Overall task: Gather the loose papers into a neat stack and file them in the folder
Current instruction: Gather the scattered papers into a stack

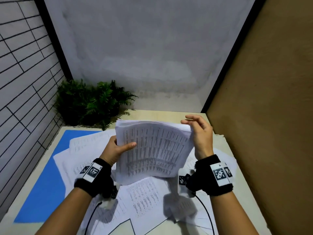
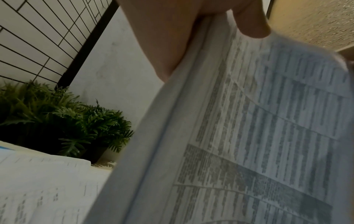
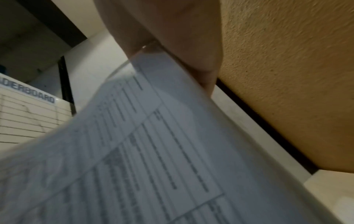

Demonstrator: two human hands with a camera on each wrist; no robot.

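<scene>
Both hands are up off the pale surface (image 1: 227, 150) with a thick bundle of white printed sheets (image 1: 152, 150) stood on edge between them. The left hand (image 1: 116, 150) has its grip closed on the bundle's left edge, thumb laid across the printed face. The right hand (image 1: 199, 134) steadies the top right corner, fingers lightly bent over it; whether they actually clamp it, I cannot tell.

This looks like the squaring-up step: the bundle bows and its top edges sit uneven. More loose white sheets (image 1: 145, 194) lie fanned below the bundle, and the flat blue folder (image 1: 50, 180) lies to the left of the bundle, partly under those sheets. So the next move probably calls for tapping the edges flush, then collecting what remains before anything goes into the folder.

The head view alone shows the folder and the spread. The left wrist view shows the bundle's layered edge (image 2: 168, 136) close up, thumb tip (image 2: 250, 22) on the page. The right wrist view catches a board lettered "...DERBOARD" (image 3: 34, 97) beyond the bundle, seen nowhere else.
</scene>
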